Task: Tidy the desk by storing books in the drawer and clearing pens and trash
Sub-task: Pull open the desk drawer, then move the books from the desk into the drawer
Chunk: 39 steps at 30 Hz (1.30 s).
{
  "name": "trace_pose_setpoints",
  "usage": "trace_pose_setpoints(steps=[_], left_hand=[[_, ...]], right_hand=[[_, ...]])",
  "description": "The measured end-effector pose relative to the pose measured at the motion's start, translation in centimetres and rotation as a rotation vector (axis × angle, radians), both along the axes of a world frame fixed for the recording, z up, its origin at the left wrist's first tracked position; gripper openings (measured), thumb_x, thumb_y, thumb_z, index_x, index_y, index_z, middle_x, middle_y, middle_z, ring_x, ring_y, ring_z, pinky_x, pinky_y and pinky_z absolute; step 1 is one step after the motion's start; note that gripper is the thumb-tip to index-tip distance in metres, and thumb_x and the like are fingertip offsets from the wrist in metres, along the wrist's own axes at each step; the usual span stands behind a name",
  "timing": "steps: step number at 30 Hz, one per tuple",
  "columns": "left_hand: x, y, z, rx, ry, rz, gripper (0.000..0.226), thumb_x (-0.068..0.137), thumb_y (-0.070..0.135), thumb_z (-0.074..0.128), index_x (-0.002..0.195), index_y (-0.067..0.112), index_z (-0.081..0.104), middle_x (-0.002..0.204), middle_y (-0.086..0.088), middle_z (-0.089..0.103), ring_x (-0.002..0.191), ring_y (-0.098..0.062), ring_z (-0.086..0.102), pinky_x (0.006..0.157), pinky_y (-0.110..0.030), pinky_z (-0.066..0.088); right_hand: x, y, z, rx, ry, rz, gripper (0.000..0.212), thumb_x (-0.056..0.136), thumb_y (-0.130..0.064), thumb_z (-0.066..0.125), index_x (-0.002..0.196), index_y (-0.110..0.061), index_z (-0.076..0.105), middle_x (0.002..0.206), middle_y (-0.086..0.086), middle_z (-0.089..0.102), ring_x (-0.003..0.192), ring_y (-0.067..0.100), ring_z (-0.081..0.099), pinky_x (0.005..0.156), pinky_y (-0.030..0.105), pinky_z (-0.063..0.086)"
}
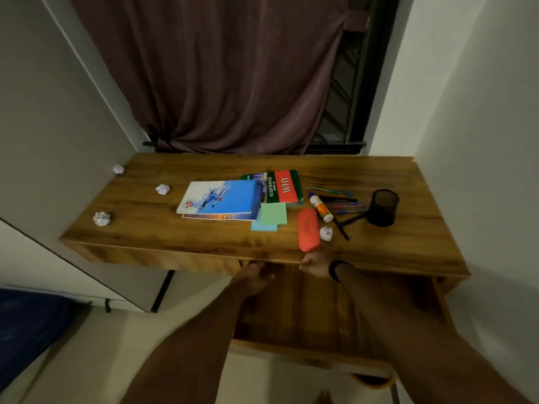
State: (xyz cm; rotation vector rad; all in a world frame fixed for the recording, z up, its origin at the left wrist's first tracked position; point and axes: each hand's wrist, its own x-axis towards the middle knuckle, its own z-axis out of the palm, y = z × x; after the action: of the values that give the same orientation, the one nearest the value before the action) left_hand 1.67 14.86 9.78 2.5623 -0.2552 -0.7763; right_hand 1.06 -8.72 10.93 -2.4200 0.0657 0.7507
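Our fingers curl under the worktop edge, both hands seemingly gripping the open drawer below it. The books lie above the drawer, pens farther right, awaiting storage.

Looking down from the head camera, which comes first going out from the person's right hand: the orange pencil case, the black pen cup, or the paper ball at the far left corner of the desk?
From the right hand at the desk's front edge:
1. Orange pencil case, just beyond the hand.
2. Black pen cup, farther back on the right.
3. Paper ball, far left corner by the wall.
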Motion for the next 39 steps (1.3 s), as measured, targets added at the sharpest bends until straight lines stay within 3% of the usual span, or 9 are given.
trace_pose_setpoints(steps=[5,8,12,17,22,25,28,34,39], left_hand=[[4.6,3.1,-1.5,-0.072,-0.097,0.071,0.068,0.080,0.062,0.053,0.142,0.039,0.036,0.143,-0.001,0.049,0.133,-0.024,0.046,0.110,-0.044,0.040],[5.4,4.0,1.6,-0.043,-0.135,0.129,0.060,0.086,0.041,0.059,0.142,0.027,0.042,0.144,-0.003,0.049,0.135,-0.026,0.044,0.113,-0.043,0.036],[9.0,6.0,3.0,0.080,-0.017,0.296,0.066,0.077,0.053,0.064,0.135,0.026,0.050,0.144,-0.006,0.045,0.131,-0.031,0.044,0.111,-0.044,0.036],[13.4,10.7,3.2,0.037,-0.149,0.249,0.065,0.087,0.037,0.065,0.143,0.019,0.037,0.146,-0.009,0.043,0.135,-0.028,0.041,0.110,-0.038,0.037],[23.1,14.3,2.2,0.066,-0.142,0.152,0.060,0.087,0.035,0.065,0.139,0.015,0.043,0.138,-0.010,0.050,0.126,-0.028,0.050,0.101,-0.036,0.043],[30.2,15.2,0.8,0.020,-0.141,0.086,0.059,0.083,0.040,0.068,0.135,0.021,0.049,0.137,-0.008,0.053,0.121,-0.027,0.054,0.099,-0.038,0.046],[35.6,15.4,-0.8,-0.037,-0.119,0.019,0.061,0.078,0.042,0.072,0.130,0.019,0.050,0.127,-0.008,0.060,0.102,-0.024,0.064,0.083,-0.037,0.056],[42.5,15.2,-3.2,0.104,-0.072,-0.299,0.117,0.066,0.050,0.082,0.152,0.012,0.013,0.161,-0.009,0.013,0.146,-0.030,0.019,0.116,-0.046,0.027],[44.1,16.0,-4.2,0.162,-0.189,-0.335,0.139,0.039,0.066,0.085,0.149,0.019,0.014,0.157,-0.007,0.022,0.142,-0.034,0.028,0.112,-0.047,0.032]], right_hand=[[4.5,2.2,1.5,0.041,-0.015,0.063,0.036,0.096,-0.033,0.052,0.111,-0.003,0.066,0.108,0.015,0.067,0.097,0.029,0.062,0.086,0.036,0.049],[6.9,4.2,0.7,0.085,-0.028,0.086,0.032,0.096,-0.032,0.054,0.107,-0.005,0.067,0.097,0.009,0.066,0.093,0.026,0.062,0.081,0.033,0.048],[10.4,7.3,0.6,0.135,-0.027,0.071,0.021,0.095,-0.029,0.056,0.098,-0.010,0.065,0.086,-0.001,0.058,0.086,0.018,0.054,0.077,0.027,0.044],[15.6,11.5,0.4,0.134,-0.061,0.028,0.035,0.094,-0.032,0.057,0.116,-0.004,0.062,0.117,0.015,0.064,0.106,0.030,0.060,0.092,0.037,0.048],[22.0,16.7,-1.2,0.174,-0.106,-0.181,0.034,0.095,-0.021,0.056,0.124,-0.004,0.051,0.141,0.024,0.046,0.110,0.029,0.056,0.090,0.034,0.044],[24.8,18.8,-3.5,0.009,-0.200,-0.286,0.068,0.090,-0.036,0.061,0.145,-0.011,0.030,0.153,0.017,0.025,0.138,0.034,0.033,0.110,0.043,0.036],[26.0,20.5,-5.2,-0.186,-0.211,-0.320,0.076,0.088,-0.044,0.058,0.149,-0.023,0.019,0.159,0.015,0.008,0.146,0.036,0.015,0.115,0.047,0.027],[25.3,21.8,-7.2,-0.305,-0.269,-0.369,0.061,0.091,-0.035,0.055,0.146,-0.029,0.030,0.160,0.009,0.014,0.145,0.035,0.019,0.115,0.047,0.028],[24.9,23.0,-7.7,-0.256,-0.325,-0.470,0.053,0.086,-0.021,0.060,0.135,-0.021,0.043,0.151,0.008,0.030,0.137,0.033,0.033,0.107,0.045,0.043]])
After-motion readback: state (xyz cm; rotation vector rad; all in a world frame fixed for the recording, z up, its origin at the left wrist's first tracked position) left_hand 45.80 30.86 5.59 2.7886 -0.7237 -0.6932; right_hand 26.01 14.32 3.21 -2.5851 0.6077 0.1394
